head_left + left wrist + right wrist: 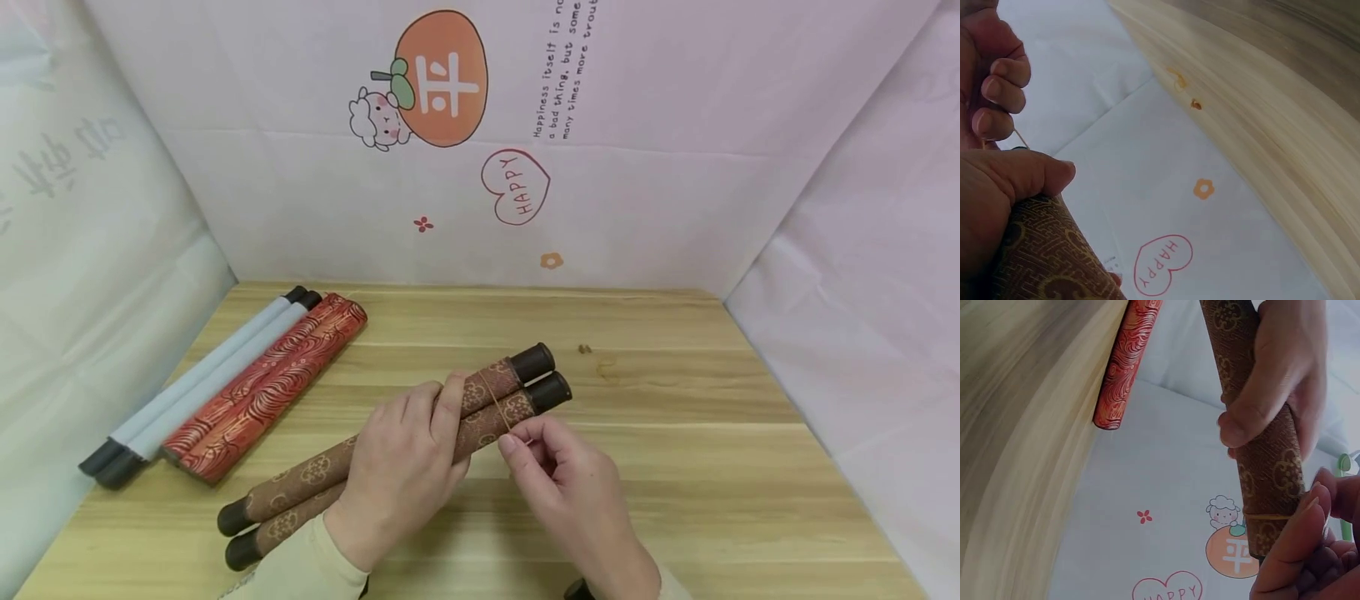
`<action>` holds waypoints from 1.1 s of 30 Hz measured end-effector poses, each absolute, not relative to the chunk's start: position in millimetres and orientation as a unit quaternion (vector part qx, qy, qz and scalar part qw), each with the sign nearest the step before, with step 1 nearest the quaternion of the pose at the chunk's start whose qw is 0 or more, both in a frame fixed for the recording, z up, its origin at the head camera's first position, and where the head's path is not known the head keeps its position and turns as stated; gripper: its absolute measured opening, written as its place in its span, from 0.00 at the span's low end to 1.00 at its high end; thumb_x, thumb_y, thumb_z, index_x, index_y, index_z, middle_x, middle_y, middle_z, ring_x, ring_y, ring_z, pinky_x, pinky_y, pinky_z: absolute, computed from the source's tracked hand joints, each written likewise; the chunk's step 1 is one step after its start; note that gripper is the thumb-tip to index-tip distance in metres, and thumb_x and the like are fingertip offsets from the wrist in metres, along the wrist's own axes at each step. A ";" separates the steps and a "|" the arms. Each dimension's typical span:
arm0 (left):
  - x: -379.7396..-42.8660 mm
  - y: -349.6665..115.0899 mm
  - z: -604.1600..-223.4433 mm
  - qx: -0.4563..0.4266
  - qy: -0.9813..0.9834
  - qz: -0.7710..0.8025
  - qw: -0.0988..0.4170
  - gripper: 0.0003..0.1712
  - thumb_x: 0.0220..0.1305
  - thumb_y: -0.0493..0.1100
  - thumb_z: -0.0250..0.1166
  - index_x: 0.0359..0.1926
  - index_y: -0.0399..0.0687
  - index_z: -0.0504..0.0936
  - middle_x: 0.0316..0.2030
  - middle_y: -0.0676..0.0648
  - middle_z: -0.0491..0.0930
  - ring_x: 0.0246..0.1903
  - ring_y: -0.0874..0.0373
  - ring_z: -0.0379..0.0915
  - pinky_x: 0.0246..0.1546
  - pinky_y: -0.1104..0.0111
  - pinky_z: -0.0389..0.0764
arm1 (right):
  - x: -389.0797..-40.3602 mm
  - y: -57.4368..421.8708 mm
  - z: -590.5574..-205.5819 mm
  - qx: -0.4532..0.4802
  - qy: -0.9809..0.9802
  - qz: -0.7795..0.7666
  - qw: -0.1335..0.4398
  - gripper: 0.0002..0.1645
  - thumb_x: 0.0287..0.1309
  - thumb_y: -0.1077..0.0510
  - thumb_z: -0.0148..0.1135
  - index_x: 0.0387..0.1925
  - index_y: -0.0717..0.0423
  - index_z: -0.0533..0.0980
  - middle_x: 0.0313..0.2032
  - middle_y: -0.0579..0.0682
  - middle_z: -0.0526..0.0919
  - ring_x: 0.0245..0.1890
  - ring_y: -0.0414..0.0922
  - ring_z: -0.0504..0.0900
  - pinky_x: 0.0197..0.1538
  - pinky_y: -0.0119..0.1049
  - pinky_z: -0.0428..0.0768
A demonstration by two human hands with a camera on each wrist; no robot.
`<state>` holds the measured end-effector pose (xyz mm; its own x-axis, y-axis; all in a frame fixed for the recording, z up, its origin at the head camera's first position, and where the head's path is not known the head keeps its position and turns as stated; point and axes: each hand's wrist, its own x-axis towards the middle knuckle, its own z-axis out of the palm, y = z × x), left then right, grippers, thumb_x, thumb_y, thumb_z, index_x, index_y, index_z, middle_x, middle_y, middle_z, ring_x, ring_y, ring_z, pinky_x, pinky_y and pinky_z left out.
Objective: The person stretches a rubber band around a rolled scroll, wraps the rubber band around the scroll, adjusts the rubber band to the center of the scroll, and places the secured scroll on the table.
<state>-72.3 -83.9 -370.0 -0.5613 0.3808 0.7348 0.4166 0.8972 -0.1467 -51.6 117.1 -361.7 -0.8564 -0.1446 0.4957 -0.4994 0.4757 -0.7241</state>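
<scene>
A brown scroll [311, 471] with gold patterns and dark end knobs, rolled into two parallel rolls, is held at a slant over the table. My left hand [401, 458] wraps around it right of its middle. Near its far right end a thin yellowish rubber band [495, 400] crosses both rolls. Thumb and fingertips of my right hand [566, 483] pinch this band at the scroll's near side and draw it slightly away. In the right wrist view the band [1266, 517] lies across the patterned cover [1272, 469], close to the right fingertips.
On the left of the wooden table [712, 475] lie a red patterned scroll [270, 383] and a pale blue one [210, 367] with dark knobs, side by side. Beyond the right hand are a loose yellow band [606, 366] and small brown bits [584, 349]. White printed cloth [637, 208] encloses the table.
</scene>
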 end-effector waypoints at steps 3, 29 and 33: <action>-71.1 -84.1 -369.6 -0.236 -0.887 -0.030 0.397 0.44 0.48 0.53 0.75 0.63 0.35 0.74 0.41 0.38 0.81 0.31 0.46 0.81 0.31 0.58 0.84 | -52.2 116.1 -364.1 0.194 -0.836 0.474 0.197 0.09 0.67 0.57 0.70 0.33 0.39 0.79 0.20 0.30 0.73 0.17 0.29 0.68 0.18 0.24 0.68; -83.2 -105.9 -358.4 -0.252 -0.910 -0.062 0.324 0.58 0.49 0.52 0.80 0.79 0.49 0.62 0.47 0.38 0.82 0.30 0.48 0.82 0.29 0.57 0.85 | -53.5 125.0 -374.4 0.353 -0.795 0.377 0.319 0.09 0.73 0.51 0.63 0.33 0.46 0.82 0.41 0.44 0.88 0.43 0.44 0.83 0.51 0.31 0.78; -86.1 -110.0 -356.6 -0.248 -0.915 -0.085 0.305 0.57 0.51 0.51 0.80 0.79 0.49 0.62 0.48 0.38 0.82 0.32 0.49 0.82 0.30 0.57 0.85 | -57.9 121.2 -371.3 0.438 -0.717 0.381 0.387 0.19 0.77 0.50 0.57 0.27 0.51 0.79 0.43 0.55 0.89 0.51 0.55 0.83 0.66 0.39 0.74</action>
<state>-86.1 -110.0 -356.6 -0.6905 0.4023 0.6012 0.5055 0.8628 0.0033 -57.9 121.2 -371.3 -0.3172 -0.3324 0.8882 -0.9221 0.3271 -0.2069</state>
